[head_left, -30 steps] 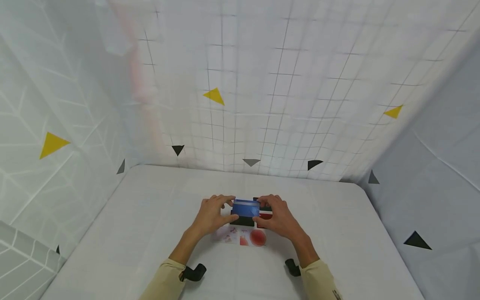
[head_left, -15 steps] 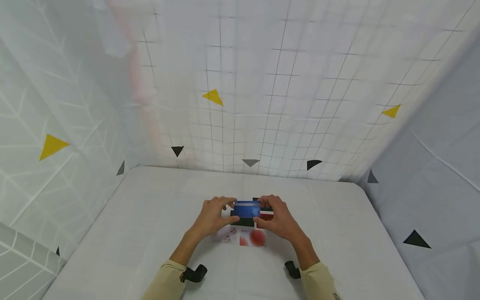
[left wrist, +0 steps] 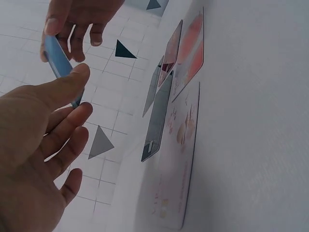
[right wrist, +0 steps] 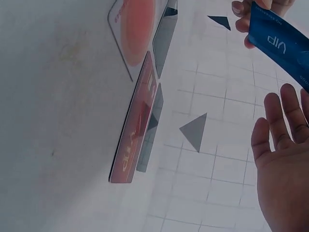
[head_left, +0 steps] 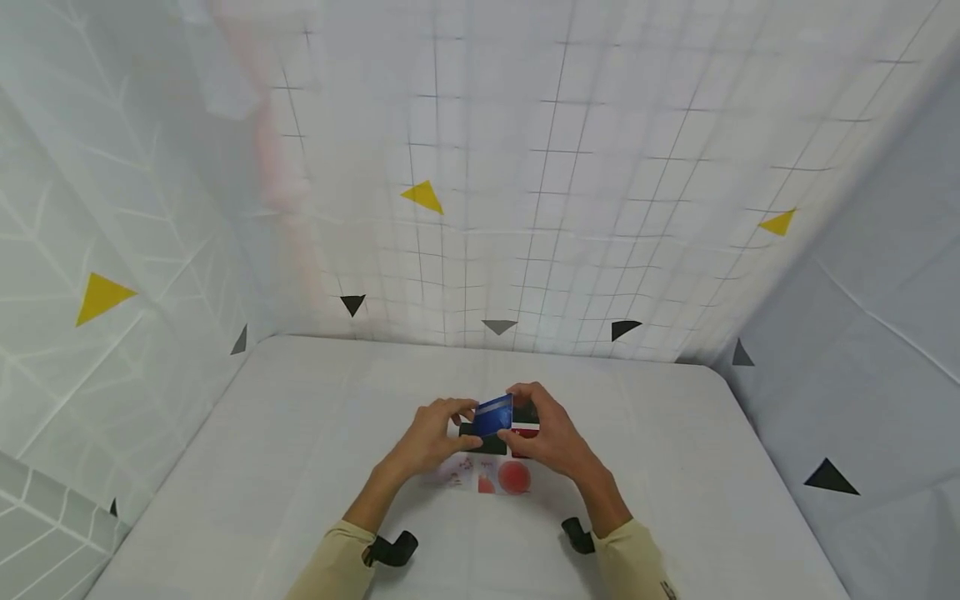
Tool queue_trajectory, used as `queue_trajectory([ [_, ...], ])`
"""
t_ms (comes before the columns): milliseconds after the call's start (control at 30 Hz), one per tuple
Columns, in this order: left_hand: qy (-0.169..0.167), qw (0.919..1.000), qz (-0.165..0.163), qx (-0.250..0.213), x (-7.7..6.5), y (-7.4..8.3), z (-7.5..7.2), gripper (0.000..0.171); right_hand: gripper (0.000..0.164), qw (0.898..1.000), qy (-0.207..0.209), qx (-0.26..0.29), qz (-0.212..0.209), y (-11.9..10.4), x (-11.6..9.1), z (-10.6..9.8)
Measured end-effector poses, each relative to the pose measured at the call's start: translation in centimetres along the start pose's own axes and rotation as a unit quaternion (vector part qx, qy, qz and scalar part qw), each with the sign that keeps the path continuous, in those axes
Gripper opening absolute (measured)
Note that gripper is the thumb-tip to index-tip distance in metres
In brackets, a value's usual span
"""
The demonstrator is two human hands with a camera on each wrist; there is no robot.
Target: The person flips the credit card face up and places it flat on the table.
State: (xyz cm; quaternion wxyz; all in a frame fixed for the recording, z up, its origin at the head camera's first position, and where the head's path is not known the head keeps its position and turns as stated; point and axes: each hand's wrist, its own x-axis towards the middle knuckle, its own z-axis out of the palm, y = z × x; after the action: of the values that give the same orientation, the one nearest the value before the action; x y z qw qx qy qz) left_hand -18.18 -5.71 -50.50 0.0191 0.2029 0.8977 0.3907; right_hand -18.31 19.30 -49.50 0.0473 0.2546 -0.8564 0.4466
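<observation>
A blue card (head_left: 492, 415) with a silver stripe is held up over the table between both hands. Lettering reading "VIP" shows on its other side in the right wrist view, where the blue card (right wrist: 280, 41) looks slightly bowed. The left hand (head_left: 429, 433) pinches one end between thumb and index finger; its other fingers are loosely bent in the left wrist view. At the opposite end, the right hand (head_left: 553, 433) grips the card with thumb and fingers. Below lie a black card (head_left: 491, 445), a red card (right wrist: 133, 125) and a second dark card (right wrist: 149, 140).
Nearer the person, a pale card with pink flowers (left wrist: 178, 145) lies beside a white card with a red circle (head_left: 513, 477). They rest on a white table (head_left: 712, 492). White sheeting marked with grid lines and triangles stands behind it, with further sheets on both sides.
The blue card has gone from nearly level to tilted, its right end now higher. The right hand has shifted up and left, the left hand slightly right. The cards on the table stay put.
</observation>
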Motion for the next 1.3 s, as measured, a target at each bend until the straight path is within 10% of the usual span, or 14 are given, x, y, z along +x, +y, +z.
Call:
queue_trajectory([
  [900, -0.011, 0.9963, 0.085, 0.005, 0.3, 0.4, 0.4, 0.056, 0.068, 0.996, -0.047, 0.066, -0.041, -0.9, 1.0, 1.6],
  [1300, -0.007, 0.9973, 0.072, 0.005, 0.0, 0.3, 0.6, 0.057, 0.070, 0.996, -0.041, 0.072, -0.025, -0.9, 0.7, 1.7],
])
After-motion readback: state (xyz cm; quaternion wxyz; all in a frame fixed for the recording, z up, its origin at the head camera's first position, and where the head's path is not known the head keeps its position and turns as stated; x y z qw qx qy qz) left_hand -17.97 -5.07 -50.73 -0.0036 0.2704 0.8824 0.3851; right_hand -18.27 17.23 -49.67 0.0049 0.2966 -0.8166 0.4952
